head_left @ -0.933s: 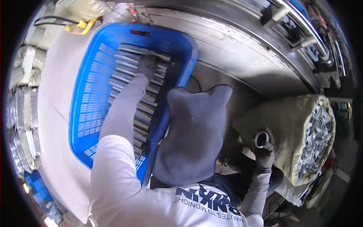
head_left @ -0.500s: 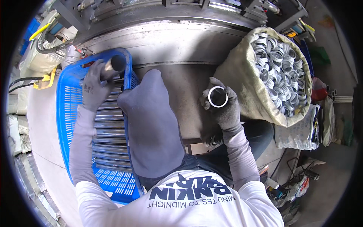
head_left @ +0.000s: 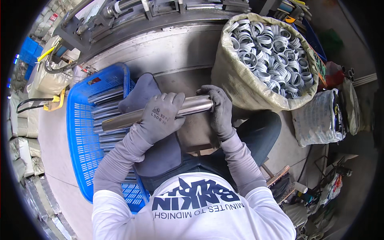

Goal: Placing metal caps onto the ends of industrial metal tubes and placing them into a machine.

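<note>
Stage: fitting under way, judged unfinished | left hand (head_left: 162,116) clamped around shiny steel tube (head_left: 192,107) held across lap | right hand (head_left: 219,110) closed over tube's right end | blue plastic crate (head_left: 82,156) of tubes and sack of metal rings (head_left: 272,56) both well stocked

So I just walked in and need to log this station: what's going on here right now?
A seated person in grey gloves holds a shiny metal tube across their lap. The left hand grips it around the middle, while the right hand is cupped over its right end. Beside their left leg is a blue plastic basket with more such tubes lying in it. To the right stands an open sack full of metal rings. A grey cloth covers the left knee.
</note>
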Action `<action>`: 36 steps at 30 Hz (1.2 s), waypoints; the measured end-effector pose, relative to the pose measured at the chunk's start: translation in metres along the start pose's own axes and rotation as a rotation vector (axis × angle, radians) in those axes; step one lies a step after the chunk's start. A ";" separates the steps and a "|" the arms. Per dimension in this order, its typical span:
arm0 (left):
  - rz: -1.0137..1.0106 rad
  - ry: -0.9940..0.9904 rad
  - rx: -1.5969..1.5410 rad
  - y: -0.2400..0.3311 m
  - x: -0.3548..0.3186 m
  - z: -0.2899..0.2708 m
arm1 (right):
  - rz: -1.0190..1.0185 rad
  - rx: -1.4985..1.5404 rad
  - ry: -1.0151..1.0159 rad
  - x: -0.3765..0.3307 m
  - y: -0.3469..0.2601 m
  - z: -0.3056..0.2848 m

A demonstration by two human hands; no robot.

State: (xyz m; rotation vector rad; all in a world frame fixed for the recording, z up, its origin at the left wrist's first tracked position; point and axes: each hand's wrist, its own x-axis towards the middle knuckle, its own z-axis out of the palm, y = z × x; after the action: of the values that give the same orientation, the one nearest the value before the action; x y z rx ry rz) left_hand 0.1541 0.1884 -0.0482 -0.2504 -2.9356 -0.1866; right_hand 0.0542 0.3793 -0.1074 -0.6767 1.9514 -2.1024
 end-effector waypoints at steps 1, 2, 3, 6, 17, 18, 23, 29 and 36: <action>-0.012 -0.020 -0.008 0.001 0.001 0.001 | 0.117 0.218 0.067 -0.002 0.000 0.002; -0.011 -0.025 -0.006 0.003 0.003 0.001 | 0.076 0.205 0.071 -0.001 0.007 0.001; -0.013 -0.045 0.002 0.004 0.004 0.000 | 0.079 0.209 0.071 -0.001 0.007 0.001; -0.012 -0.061 0.014 0.003 0.005 0.002 | 0.084 0.116 0.062 0.000 0.008 0.001; 0.011 -0.138 -0.055 -0.003 0.002 0.004 | 0.057 0.065 0.157 -0.006 0.033 0.025; 0.002 -0.145 -0.070 -0.002 0.003 0.003 | 0.152 0.159 0.157 -0.004 0.034 0.028; 0.165 0.220 -0.009 0.016 0.004 -0.024 | -0.024 0.043 0.215 0.006 0.007 -0.005; -0.067 0.516 -1.285 -0.010 -0.042 0.001 | -0.572 -0.636 0.277 0.027 -0.036 -0.047; -0.231 0.961 -1.220 -0.053 0.016 -0.091 | -0.439 -0.538 0.289 0.089 -0.078 -0.071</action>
State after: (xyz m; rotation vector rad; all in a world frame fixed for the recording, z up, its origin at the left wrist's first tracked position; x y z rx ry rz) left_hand 0.1453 0.1265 0.0381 0.0460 -1.5714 -1.5748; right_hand -0.0437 0.4125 -0.0154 -1.0215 2.7968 -1.9781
